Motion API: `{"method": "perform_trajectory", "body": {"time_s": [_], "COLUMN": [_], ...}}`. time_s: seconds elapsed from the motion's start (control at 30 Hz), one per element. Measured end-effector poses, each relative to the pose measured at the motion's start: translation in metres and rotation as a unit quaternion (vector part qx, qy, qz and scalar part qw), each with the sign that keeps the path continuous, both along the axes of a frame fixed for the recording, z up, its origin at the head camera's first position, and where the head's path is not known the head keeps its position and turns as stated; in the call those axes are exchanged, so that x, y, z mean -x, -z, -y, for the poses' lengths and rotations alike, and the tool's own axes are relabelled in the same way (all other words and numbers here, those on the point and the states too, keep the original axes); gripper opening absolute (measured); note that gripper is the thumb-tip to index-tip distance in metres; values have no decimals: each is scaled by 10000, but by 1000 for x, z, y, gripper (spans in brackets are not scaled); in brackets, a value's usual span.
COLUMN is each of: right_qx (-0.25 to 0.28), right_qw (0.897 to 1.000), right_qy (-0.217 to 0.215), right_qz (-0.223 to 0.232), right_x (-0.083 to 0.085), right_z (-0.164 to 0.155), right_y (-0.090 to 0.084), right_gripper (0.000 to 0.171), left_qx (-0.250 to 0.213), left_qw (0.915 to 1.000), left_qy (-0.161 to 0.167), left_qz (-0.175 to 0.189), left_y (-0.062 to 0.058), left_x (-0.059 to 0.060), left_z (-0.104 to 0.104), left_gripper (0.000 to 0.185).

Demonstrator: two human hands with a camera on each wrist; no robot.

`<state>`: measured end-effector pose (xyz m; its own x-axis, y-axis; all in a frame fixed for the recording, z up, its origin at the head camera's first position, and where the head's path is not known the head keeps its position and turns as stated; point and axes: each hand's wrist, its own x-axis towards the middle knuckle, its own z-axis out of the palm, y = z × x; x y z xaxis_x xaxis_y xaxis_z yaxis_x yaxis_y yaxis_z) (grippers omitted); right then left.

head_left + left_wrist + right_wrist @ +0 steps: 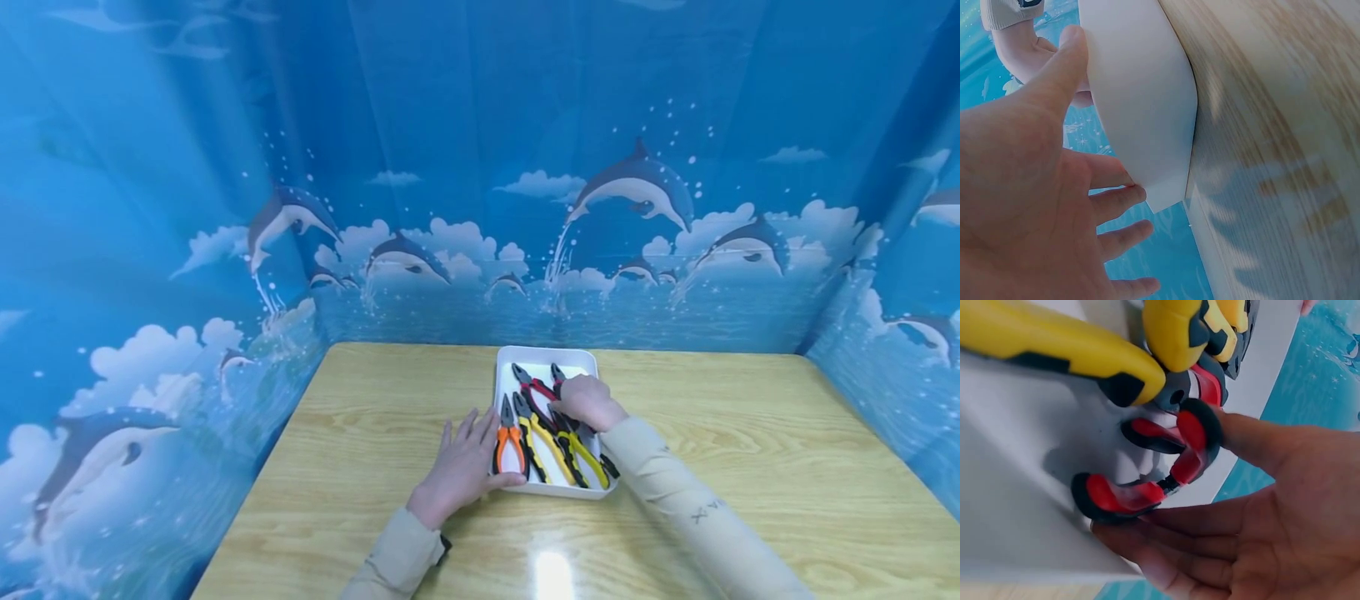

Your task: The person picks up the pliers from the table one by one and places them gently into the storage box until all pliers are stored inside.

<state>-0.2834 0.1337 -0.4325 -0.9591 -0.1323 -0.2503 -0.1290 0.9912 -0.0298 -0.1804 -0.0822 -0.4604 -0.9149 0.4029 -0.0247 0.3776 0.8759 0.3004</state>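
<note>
A white tray (551,490) on the table holds several pliers. My right hand (588,402) reaches into its right side. In the right wrist view, the thumb and fingers of that hand (1272,487) grip the handles of red-and-black pliers (1192,434); their jaws [cover] show at the tray's back in the head view. My left hand (459,467) is at the tray's front left corner, thumb along the rim and fingers spread. The left wrist view shows this hand (1029,175) touching the tray's outer wall (1141,81) with fairly straight fingers.
Orange-handled pliers (510,450), yellow-handled pliers (551,450) and yellow-green-handled pliers (588,462) lie in the tray near the gripped pair. More red-handled pliers (542,388) lie behind. A wooden table (375,417) meets a blue dolphin curtain (465,167).
</note>
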Motion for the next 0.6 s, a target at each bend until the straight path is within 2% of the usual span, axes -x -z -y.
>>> {"method": "perform_trajectory", "body": {"time_s": [0.1,0.27,0.43,0.6], "right_qx": [115,336,604,1033], "right_qw": [9999,9989,9924,9734], "right_qy": [-23,54,-7,-368], "right_qz": [-3,-318,-1070,-2011], "right_x": [-1,-3,-11,-27], "right_z": [-2,-1,-2,-6], "right_y": [-4,-14,-24,-26], "right_gripper": [42,40,39,35], "left_qx": [-26,-29,16,33], "left_qw": [10000,9999,10000,10000], "left_qy": [31,47,27,-15], "left_qz": [-15,-105,-81,-87], "left_y": [-1,-1,0,1], "left_x": [0,2,3,4], "left_z": [0,3,5,6], "left_gripper": [101,100,101,102]}}
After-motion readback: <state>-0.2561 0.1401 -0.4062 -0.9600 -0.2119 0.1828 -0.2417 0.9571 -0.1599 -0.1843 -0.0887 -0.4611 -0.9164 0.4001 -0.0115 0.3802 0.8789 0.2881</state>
